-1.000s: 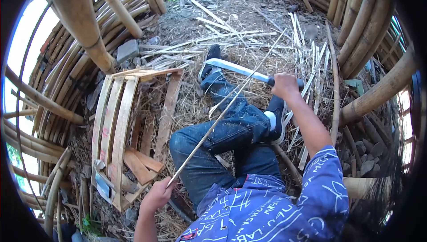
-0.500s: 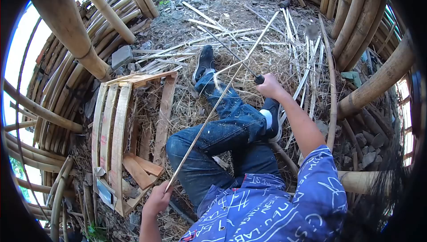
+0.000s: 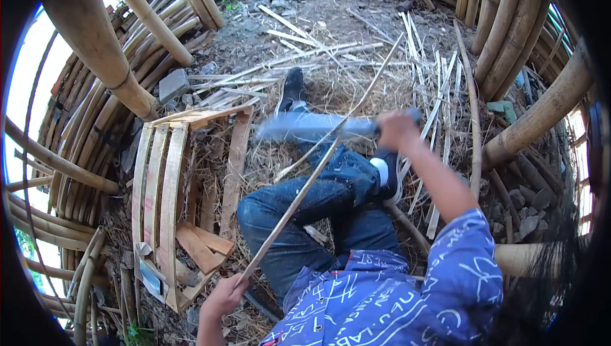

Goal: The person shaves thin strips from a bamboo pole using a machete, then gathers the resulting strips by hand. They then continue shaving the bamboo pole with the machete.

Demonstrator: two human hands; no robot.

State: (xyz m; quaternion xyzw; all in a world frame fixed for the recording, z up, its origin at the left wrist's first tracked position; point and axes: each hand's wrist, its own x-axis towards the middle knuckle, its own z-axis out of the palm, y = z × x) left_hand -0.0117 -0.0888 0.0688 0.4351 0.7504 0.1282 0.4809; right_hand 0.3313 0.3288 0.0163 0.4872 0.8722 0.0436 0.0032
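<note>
- Left hand (image 3: 223,296) closed on the pale strip (image 3: 294,206); I see its long axis slant away, rightward.
- Right hand (image 3: 398,131) wrapped round the machete (image 3: 305,127); blurred blade points left from it.

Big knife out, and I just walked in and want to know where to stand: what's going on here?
A seated person grips a big knife in the right hand, its blade blurred by motion. The left hand holds the near end of a long thin strip, which slants across the legs and, in this view, crosses the blade. A slatted wooden crate stands to the left.
</note>
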